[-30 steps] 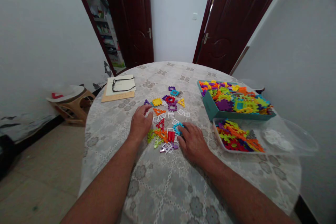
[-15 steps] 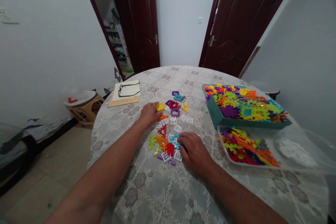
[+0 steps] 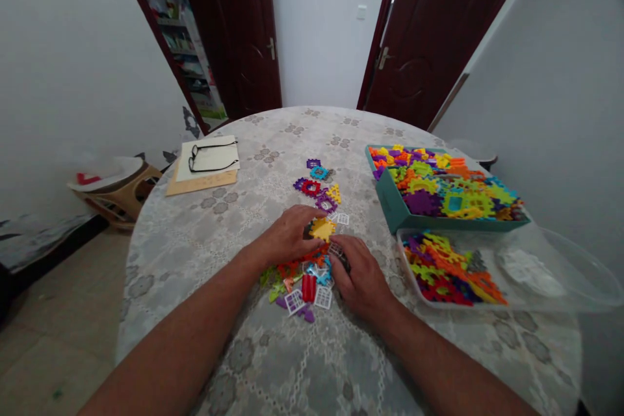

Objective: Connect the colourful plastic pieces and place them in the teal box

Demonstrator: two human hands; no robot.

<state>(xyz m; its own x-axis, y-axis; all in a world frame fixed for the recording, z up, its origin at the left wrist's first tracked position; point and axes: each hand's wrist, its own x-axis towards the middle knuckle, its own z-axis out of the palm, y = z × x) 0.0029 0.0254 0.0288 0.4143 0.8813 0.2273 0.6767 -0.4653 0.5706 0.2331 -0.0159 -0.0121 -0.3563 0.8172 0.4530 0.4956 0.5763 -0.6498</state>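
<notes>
Flowery cloth [image 3: 370,357] fills the lower middle. Mid-frame, my left hand [image 3: 295,234] pinches a yellow piece [image 3: 322,229]. My right hand [image 3: 359,266] is by a white window [image 3: 336,249]; I can't tell if it's gripping. Seems I'm gathering pieces; next needs gentle fingers. My left hand hides some of the pile [image 3: 308,288].

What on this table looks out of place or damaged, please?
Nothing looks clearly broken, though the smallest pieces are hard to judge. Slightly odd: the eyeglasses lie unfolded on the paper, apart from the toys. The red piece sits in an untidy, overlapping pile, perhaps just from handling.
</notes>
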